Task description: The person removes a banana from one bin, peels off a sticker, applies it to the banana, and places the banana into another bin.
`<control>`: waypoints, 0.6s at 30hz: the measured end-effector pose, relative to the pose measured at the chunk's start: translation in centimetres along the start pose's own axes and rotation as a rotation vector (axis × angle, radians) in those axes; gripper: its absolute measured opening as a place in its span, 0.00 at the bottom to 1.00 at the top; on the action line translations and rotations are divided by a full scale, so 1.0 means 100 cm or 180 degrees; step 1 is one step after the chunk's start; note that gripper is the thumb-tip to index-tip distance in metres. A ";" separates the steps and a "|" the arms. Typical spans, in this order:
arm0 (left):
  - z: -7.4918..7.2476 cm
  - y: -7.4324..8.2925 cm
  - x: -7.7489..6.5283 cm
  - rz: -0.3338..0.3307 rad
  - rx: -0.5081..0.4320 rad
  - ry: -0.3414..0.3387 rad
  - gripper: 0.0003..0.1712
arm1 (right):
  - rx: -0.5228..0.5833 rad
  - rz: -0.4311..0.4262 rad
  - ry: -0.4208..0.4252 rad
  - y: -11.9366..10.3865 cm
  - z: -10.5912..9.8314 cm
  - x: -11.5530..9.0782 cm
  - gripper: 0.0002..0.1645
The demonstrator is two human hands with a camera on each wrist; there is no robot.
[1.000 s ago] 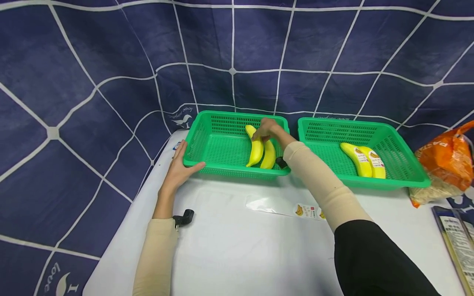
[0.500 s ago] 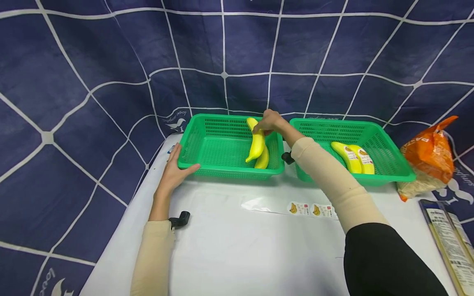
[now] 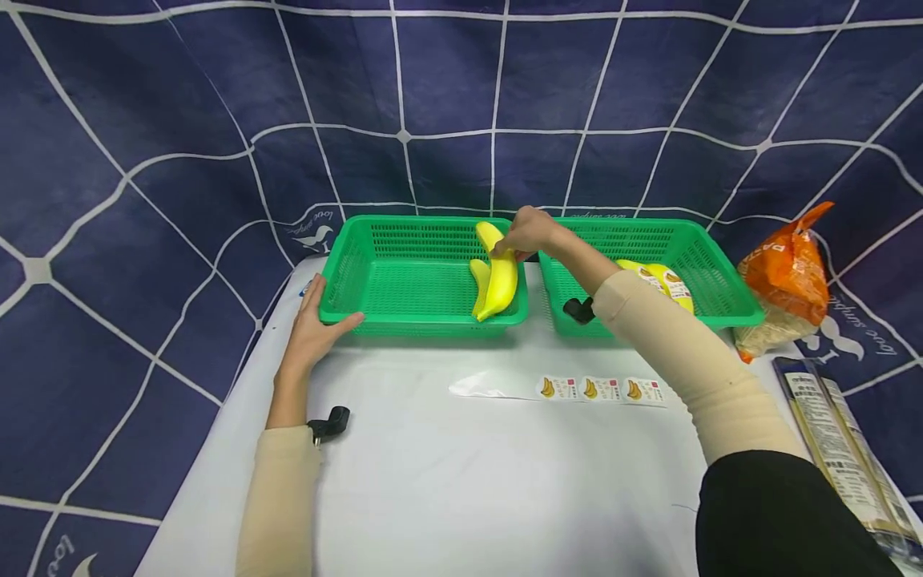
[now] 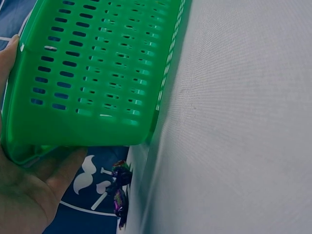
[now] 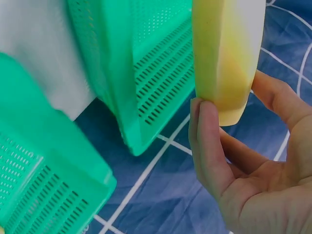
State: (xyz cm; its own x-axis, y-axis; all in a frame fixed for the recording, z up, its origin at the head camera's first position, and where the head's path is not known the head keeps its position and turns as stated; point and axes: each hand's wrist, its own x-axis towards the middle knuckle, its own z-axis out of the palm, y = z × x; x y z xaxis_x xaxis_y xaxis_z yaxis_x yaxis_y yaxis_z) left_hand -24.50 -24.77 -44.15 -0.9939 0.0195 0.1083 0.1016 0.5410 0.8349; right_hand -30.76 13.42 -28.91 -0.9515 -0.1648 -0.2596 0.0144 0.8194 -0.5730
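Note:
A yellow banana [image 3: 502,280] is held at its upper end between the fingertips and thumb of my right hand [image 3: 530,232]. It slants above the right end of the left green basket [image 3: 425,324]. In the right wrist view the pinched end of this banana [image 5: 226,63] shows close up. A second banana [image 3: 479,280] lies in that basket, partly hidden behind the held one. My left hand [image 3: 308,332] rests against the front left corner of the same basket, thumb along the front rim and straight fingers along the left wall.
A second green basket [image 3: 721,272] at the right holds two labelled bananas [image 3: 667,282], partly behind my right forearm. A strip of banana stickers [image 3: 598,389] lies in front. Farther right are an orange bag [image 3: 786,280] and a long package [image 3: 844,449]. Purple wrapped pieces [image 4: 121,195] lie by the left corner.
My right hand has taken one banana, lifted it and carried it rightward over the other. The head view has turned right. The left hand stays at the basket corner.

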 end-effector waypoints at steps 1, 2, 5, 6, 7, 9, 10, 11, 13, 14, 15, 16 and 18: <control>0.000 0.001 0.000 -0.0011 0.0007 -0.0002 0.62 | 0.0013 0.0002 -0.0006 0.002 -0.002 -0.006 0.19; 0.000 0.002 0.000 -0.0014 0.0021 -0.0001 0.62 | 0.0067 0.0007 -0.0014 0.004 -0.003 -0.011 0.19; 0.001 0.001 -0.001 -0.0007 0.0056 -0.0002 0.63 | 0.0223 0.0030 -0.0017 0.012 -0.004 -0.029 0.21; 0.001 0.001 -0.001 -0.0009 0.0056 -0.0005 0.63 | 0.0253 0.0056 -0.0023 0.015 -0.004 -0.036 0.22; 0.001 0.001 -0.002 -0.0003 0.0056 -0.0003 0.63 | 0.0307 0.0093 -0.0019 0.019 -0.003 -0.043 0.24; 0.000 0.000 -0.002 0.0007 0.0063 0.0004 0.63 | 0.0385 0.0149 -0.0006 0.027 -0.002 -0.056 0.27; -0.001 0.000 -0.003 0.0007 0.0054 0.0010 0.63 | 0.0418 0.0184 -0.0001 0.031 -0.001 -0.063 0.29; -0.001 -0.001 -0.004 -0.0002 0.0054 0.0015 0.63 | 0.0469 0.0217 0.0001 0.034 0.000 -0.069 0.30; -0.001 -0.001 -0.005 -0.0006 0.0051 0.0025 0.63 | 0.0563 0.0273 0.0025 0.042 0.002 -0.081 0.34; -0.001 -0.001 -0.005 -0.0004 0.0046 0.0023 0.63 | 0.0599 0.0285 0.0036 0.046 0.004 -0.087 0.34; -0.002 0.000 -0.005 0.0001 0.0043 0.0021 0.63 | 0.0620 0.0299 0.0049 0.049 0.005 -0.092 0.35; -0.002 0.000 -0.005 0.0010 0.0047 0.0020 0.63 | 0.0635 0.0308 0.0056 0.053 0.006 -0.097 0.35; -0.001 0.002 -0.004 0.0048 0.0050 0.0011 0.63 | 0.0651 0.0310 0.0054 0.058 0.010 -0.107 0.34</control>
State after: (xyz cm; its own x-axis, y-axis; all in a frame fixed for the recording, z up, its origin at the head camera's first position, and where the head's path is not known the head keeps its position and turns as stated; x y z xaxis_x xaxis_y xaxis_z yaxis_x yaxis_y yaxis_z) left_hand -24.11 -24.77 -43.94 -0.9921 0.0249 0.1226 0.1157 0.5537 0.8246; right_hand -20.19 19.36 -30.24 -0.9476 -0.0799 -0.3094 0.1668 0.7023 -0.6921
